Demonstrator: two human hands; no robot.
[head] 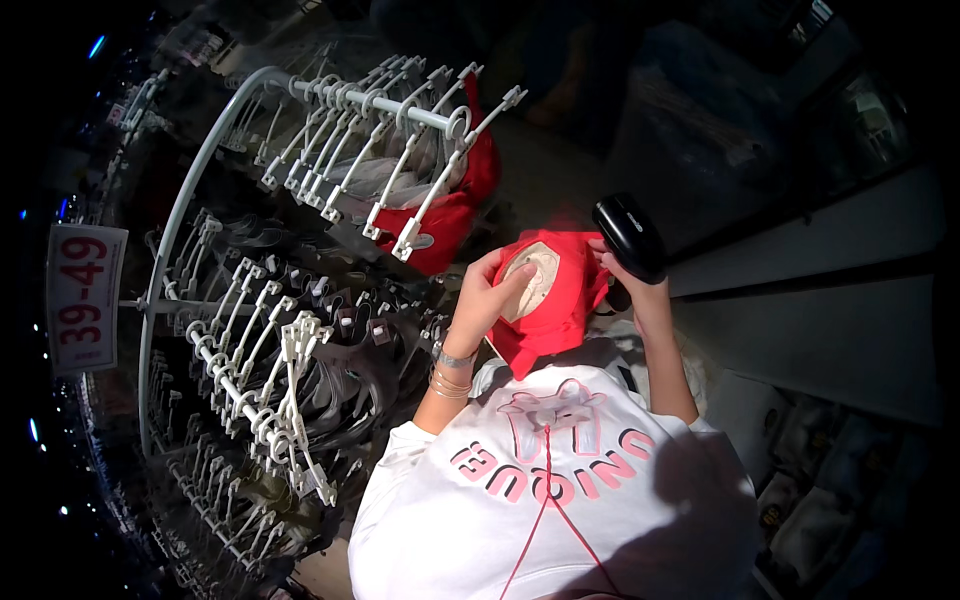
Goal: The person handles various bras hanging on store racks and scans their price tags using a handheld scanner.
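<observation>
In front of my chest is a red bag [559, 315] with a pale beige oval area [534, 281] facing up. My left hand [484, 296] grips the bag's left side, its thumb lying across the beige oval. My right hand [637, 289] is at the bag's right edge, fingertips touching the red material. That same hand carries a black handheld device [628, 234], which looks like a barcode scanner; its body covers part of the fingers. What is inside the bag cannot be made out.
On my left stands a white metal rack [180, 202] with white clip hangers [341, 157] along its bars. Another red bag [431, 232] is beside its upper bar. A numbered sign [86, 298] is at the far left. Packaged goods [814, 532] lie low on the right.
</observation>
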